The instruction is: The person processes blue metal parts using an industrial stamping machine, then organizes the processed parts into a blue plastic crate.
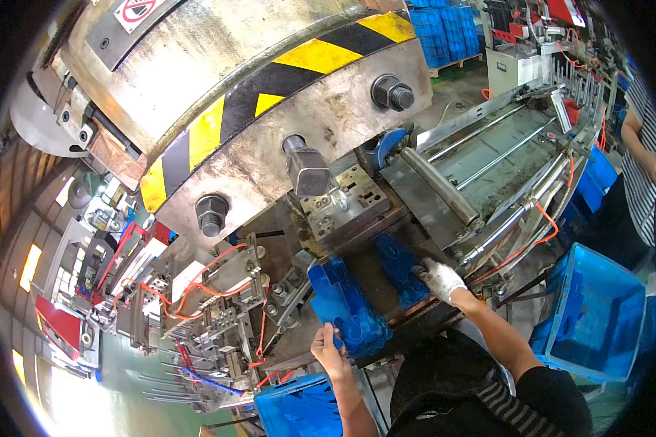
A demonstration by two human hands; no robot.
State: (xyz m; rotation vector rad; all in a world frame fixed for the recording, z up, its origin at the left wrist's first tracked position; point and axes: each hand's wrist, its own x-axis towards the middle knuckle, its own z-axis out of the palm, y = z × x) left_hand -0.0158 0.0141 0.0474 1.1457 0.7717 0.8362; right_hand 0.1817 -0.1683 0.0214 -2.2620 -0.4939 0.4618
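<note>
My left hand point(329, 351) is bare, its fingers curled in at the near left edge of a stack of flat blue cut-out plates point(350, 309). What is between those fingers, if anything, is hidden. My right hand point(442, 280) wears a white glove with dark fingertips. Its fingers stretch out onto the right edge of a smaller pile of blue plates point(399, 268). Both piles lie on the dark bench in front of a press. Behind them sits a steel die block point(346, 204), under the square punch point(310, 173) of the press.
The press ram point(284, 131), with yellow-black stripes, hangs over the die. At right a conveyor frame point(488, 156) carries a roller. A blue crate point(594, 313) stands at right, another blue bin point(299, 408) below left. Orange air hoses point(189, 291) cross fixtures at left. Another person point(641, 153) stands far right.
</note>
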